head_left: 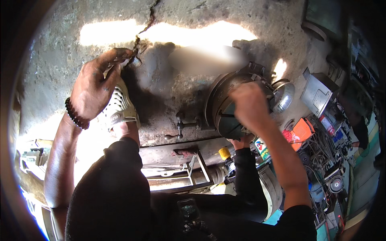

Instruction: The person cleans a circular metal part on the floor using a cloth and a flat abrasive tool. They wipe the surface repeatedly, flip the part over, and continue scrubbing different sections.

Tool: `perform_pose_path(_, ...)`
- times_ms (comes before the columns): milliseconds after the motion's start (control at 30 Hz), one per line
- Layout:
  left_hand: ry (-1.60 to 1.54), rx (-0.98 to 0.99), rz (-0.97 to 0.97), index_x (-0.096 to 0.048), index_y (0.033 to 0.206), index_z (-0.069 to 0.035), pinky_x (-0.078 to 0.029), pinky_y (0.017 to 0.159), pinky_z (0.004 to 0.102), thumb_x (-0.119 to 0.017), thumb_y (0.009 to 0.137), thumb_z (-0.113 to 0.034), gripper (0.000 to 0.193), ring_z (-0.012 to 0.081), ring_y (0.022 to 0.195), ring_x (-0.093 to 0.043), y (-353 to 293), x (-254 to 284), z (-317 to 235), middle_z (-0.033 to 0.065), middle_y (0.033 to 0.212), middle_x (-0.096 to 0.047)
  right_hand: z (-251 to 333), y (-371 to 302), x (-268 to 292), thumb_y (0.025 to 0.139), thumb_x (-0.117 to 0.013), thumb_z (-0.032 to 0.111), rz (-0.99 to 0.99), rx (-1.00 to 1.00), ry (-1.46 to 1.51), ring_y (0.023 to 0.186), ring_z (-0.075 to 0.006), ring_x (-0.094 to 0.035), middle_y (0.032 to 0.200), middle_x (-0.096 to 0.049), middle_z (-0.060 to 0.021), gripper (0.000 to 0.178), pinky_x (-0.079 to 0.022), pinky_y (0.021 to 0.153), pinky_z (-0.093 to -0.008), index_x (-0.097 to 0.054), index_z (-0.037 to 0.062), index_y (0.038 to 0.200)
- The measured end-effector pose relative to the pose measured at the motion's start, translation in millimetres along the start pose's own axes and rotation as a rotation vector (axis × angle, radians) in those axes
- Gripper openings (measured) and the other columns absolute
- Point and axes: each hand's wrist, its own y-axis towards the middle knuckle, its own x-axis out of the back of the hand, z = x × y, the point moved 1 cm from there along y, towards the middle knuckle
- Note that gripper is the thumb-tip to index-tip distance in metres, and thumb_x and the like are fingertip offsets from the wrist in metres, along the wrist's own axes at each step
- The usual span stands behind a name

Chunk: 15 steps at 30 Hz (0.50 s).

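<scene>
Over a dark round machine part (231, 120) with slots in its face, my right hand (250, 105) is bent inward and smeared by motion. Whether its fingers hold anything is hidden. On the left, my left hand (94, 82), with a dark beaded bracelet (72, 116) at the wrist, has its fingers curled and pressed toward the thumb above my foot. What they hold, if anything, I cannot make out. Under that hand is a light perforated clog (120, 100) on my left foot. A metal crank handle (179, 126) sticks out left of the round part.
A cracked concrete surface (169, 84) carries bright sunlight patches. Right of the round part lies a shiny metal bowl (284, 96). Farther right are a grey metal box (315, 94), an orange piece (302, 130) and tangled cables. A metal frame (201, 166) lies between my legs.
</scene>
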Motion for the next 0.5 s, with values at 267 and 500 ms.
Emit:
perform_pose_path(267,0.031,-0.019,0.010,-0.064,0.126,0.000,-0.051,0.101,0.0350,-0.050,0.096,0.003,0.033,0.0262,0.115,-0.068,2.1,-3.0,-12.6,0.0176,0.120,-0.071,-9.6,2.3,-7.4,0.076,-0.062,-0.001,-0.167,-0.045,0.070,0.108,-0.0297,-0.064,0.109,-0.071,-0.0118,0.029,-0.045,0.104,-0.0458,-0.076,0.0053,0.101)
perform_pose_path(500,0.030,-0.020,0.060,-0.064,0.126,0.001,-0.052,0.099,0.0351,-0.049,0.094,0.004,0.036,0.0272,0.115,-0.069,4.3,-7.2,-18.7,0.0186,0.120,-0.071,-24.8,2.2,-3.6,0.075,-0.063,0.000,-0.179,-0.112,0.042,0.108,-0.0259,-0.064,0.093,-0.069,-0.0100,0.024,-0.041,0.109,-0.0442,-0.076,0.0065,0.094)
